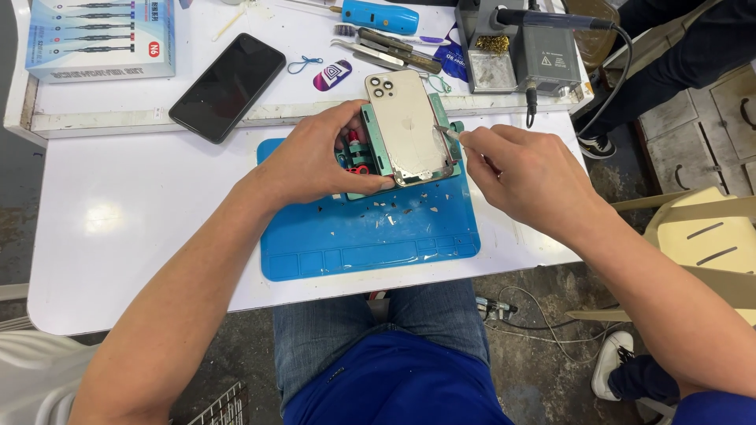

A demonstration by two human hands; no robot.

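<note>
From the head camera I look straight down at a white table [142, 228] with a blue silicone work mat [370, 236] laid on it. My left hand [315, 161] is clamped around a green holding fixture [370, 149] that sits on the far part of the mat; the thumb presses along the near edge and the fingers wrap the far left side. In that fixture lies a gold smartphone [405, 126], back side up, its camera cluster toward the far end, tilted a little to the right. The back glass looks cracked at the near right corner. My right hand [524, 177] pinches a thin metal tool [453, 134], whose tip touches the phone's right edge; the fingers are closed tight on the tool's handle. Small glass shards [394, 208] lie scattered on the mat just in front of the fixture.

Farther back, on a raised white shelf [118, 102], I see a black phone [227, 86] lying screen up, a screwdriver set box [98, 39], a pair of tweezers [370, 53], a blue tool case [380, 16] and a grey soldering station [524, 47] with brass wool beside it. Below the table edge, jeans and a blue garment show on my lap. At the right, another person's shoe [597, 145] rests on the floor.
</note>
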